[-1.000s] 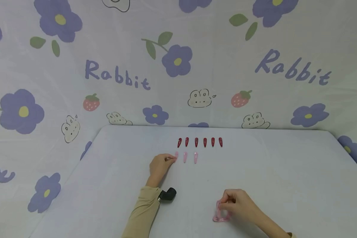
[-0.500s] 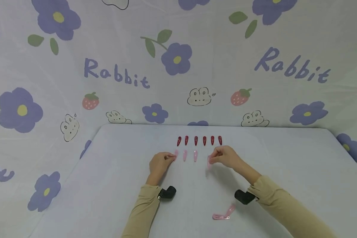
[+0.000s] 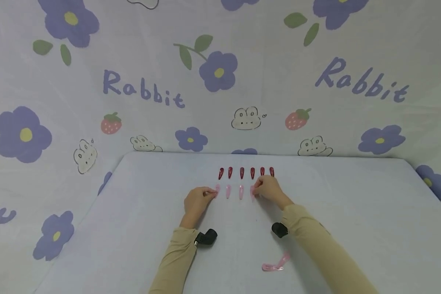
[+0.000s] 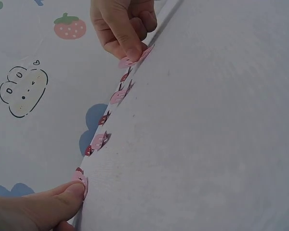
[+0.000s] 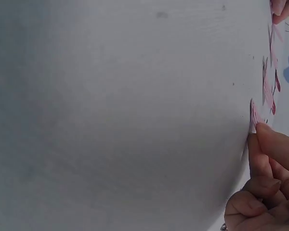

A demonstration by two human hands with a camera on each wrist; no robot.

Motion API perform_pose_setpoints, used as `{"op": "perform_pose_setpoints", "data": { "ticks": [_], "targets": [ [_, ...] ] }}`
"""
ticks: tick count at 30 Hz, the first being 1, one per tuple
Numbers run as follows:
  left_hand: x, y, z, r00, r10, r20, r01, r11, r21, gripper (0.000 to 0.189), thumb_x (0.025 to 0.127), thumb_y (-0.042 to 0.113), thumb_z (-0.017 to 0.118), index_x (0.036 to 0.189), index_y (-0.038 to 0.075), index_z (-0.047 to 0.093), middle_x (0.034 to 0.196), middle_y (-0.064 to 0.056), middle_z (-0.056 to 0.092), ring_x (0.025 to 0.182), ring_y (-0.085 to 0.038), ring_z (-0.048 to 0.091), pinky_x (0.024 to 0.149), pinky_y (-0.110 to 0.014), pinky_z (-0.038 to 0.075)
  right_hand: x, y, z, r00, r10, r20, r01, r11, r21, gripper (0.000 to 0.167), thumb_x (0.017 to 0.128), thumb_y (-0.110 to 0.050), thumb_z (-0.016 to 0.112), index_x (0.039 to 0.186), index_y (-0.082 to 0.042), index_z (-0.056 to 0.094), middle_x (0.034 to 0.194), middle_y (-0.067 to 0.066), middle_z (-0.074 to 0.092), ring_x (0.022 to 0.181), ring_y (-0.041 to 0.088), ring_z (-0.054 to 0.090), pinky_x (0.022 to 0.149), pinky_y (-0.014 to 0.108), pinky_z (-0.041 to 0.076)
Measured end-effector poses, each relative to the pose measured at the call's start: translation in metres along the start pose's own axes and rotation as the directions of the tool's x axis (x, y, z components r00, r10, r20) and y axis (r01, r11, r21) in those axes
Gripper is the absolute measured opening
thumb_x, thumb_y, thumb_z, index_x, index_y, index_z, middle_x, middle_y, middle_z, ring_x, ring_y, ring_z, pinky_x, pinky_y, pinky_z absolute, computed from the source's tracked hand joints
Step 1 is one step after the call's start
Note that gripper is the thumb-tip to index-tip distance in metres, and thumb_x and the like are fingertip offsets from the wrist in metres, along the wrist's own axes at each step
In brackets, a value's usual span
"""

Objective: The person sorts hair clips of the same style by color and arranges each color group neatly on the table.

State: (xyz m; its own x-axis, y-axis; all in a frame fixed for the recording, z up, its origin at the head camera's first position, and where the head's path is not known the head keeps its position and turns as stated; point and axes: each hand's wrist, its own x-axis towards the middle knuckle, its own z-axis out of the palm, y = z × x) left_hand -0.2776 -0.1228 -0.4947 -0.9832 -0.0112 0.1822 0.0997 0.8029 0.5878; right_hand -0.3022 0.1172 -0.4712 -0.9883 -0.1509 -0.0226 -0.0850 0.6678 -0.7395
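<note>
My left hand (image 3: 198, 203) pinches the leftmost pink hair clip (image 3: 217, 188) between thumb and fingertips; in the left wrist view that clip (image 4: 80, 179) shows past the thumb. Two more pink hair clips, one (image 3: 228, 191) and another (image 3: 241, 192), lie upright to its right. At the right end of this row, my right hand (image 3: 271, 190) holds a pink hair clip (image 3: 252, 193) by its upper part, at the tabletop. The right wrist view shows this clip (image 5: 254, 115) poking out from the finger and thumb. Fingers partly cover both held clips.
Behind the pink row runs a row of several red hair clips (image 3: 242, 173), the right ones partly behind my right hand. Nearer me, two pink hair clips (image 3: 272, 267) lie at an angle on the white table (image 3: 132, 261). A patterned cloth (image 3: 264, 61) hangs behind.
My right hand has lifted a pink hair clip from the near pile and carried it forward and left to the pink row's end. My left hand stays on the leftmost clip.
</note>
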Motion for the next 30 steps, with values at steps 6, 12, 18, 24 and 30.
{"op": "perform_pose_setpoints", "data": {
  "ticks": [6,12,18,24,30],
  "targets": [
    [0.002,0.002,0.0,1.0,0.003,-0.001,-0.003,1.0,-0.003,0.016,0.077,0.03,0.069,0.086,0.018,0.073,0.06,0.007,0.049,0.052,-0.009,0.04,0.045,-0.025,0.031,0.002,0.0,0.001,0.998,0.008,-0.063,-0.009,1.0,-0.027,0.013,0.074,-0.002,0.069,0.068,0.0,0.058,0.064,0.004,0.054,0.06,0.014,0.045,0.053,0.025,0.037],
    [0.003,0.001,0.003,1.0,0.008,-0.006,-0.008,1.0,-0.002,0.016,0.077,0.031,0.069,0.086,0.018,0.073,0.058,0.007,0.048,0.052,-0.009,0.04,0.045,-0.025,0.031,0.004,0.002,0.0,0.996,0.064,-0.064,-0.066,0.997,-0.031,0.014,0.073,-0.005,0.071,0.069,0.001,0.06,0.063,0.003,0.053,0.06,0.014,0.045,0.053,0.024,0.036],
    [0.002,0.001,0.003,1.0,0.007,-0.008,-0.007,1.0,-0.002,0.015,0.077,0.03,0.069,0.085,0.019,0.073,0.057,0.007,0.047,0.052,-0.009,0.04,0.045,-0.025,0.03,0.001,-0.001,-0.002,0.994,0.094,-0.048,-0.095,0.995,-0.008,0.015,0.075,-0.01,0.071,0.074,0.003,0.063,0.067,0.005,0.055,0.062,0.014,0.046,0.054,0.024,0.037],
    [0.001,0.002,0.002,1.0,-0.007,-0.004,0.007,1.0,0.002,0.014,0.077,0.03,0.069,0.085,0.019,0.073,0.057,0.007,0.046,0.052,-0.009,0.039,0.045,-0.026,0.029,0.002,0.002,-0.003,0.99,0.139,-0.017,-0.138,0.99,0.031,0.019,0.076,-0.015,0.072,0.08,0.003,0.065,0.074,0.007,0.057,0.068,0.018,0.048,0.06,0.029,0.04],
    [0.001,0.001,0.003,1.0,-0.016,-0.003,0.016,1.0,0.002,0.016,0.077,0.03,0.069,0.086,0.018,0.073,0.058,0.007,0.049,0.053,-0.01,0.04,0.045,-0.026,0.03,0.015,0.021,0.001,0.989,0.146,0.015,-0.147,0.986,0.085,0.035,0.069,-0.031,0.077,0.082,-0.002,0.064,0.079,0.008,0.057,0.073,0.021,0.048,0.064,0.033,0.041]
  ]
}}
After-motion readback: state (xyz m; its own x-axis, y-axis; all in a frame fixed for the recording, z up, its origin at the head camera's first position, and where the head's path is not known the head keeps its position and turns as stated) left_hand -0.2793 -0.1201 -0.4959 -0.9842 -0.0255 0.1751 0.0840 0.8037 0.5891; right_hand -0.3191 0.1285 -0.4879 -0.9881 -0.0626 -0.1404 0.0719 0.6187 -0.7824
